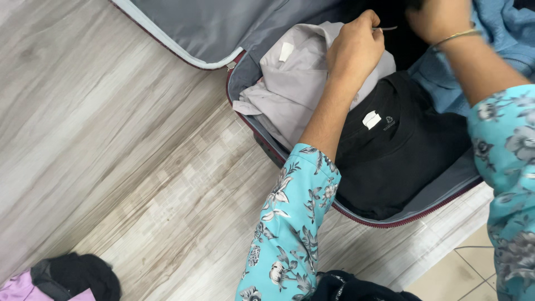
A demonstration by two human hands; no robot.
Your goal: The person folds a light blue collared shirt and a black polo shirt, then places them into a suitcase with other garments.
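- Left hand point(355, 47) pinches a thin strap point(385, 28), which runs level toward the right, above the folded grey shirt point(295, 83) in the open suitcase point(245, 69).
- Right hand point(437, 19), cut off at the top edge, grips dark cloth; fingers hidden.
- Black garment point(395, 150) lies alongside.

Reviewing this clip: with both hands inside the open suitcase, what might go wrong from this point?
1. The left hand pinches a thin strap or cord over the pale folded shirt; pulling could rumple its folds.
2. The blue garment beside the right hand lies at the suitcase edge and might slip out.
3. Clothes near the zip may snag on closing.
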